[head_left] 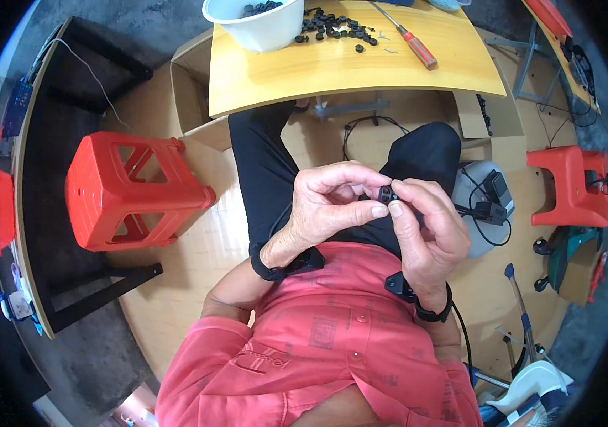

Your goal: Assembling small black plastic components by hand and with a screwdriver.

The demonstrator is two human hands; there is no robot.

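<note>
A small black plastic part [387, 193] with openings in its face is held up over my lap. My left hand [329, 199] pinches it from the left between thumb and fingers. From the right, the thumb and fingertips of my right hand [430, 226] close on the same part, so the two hands meet at it. My fingertips cover some of its edges, and its exact kind does not show. Each wrist wears a black strap with a small device.
Ahead is a yellow wooden table [361, 73] with a white tub [255, 27], a pile of small black parts [336, 27] and a red-handled screwdriver [418, 50]. Red stools [94, 192] stand left and right. A cardboard box [191, 92] sits beside the table.
</note>
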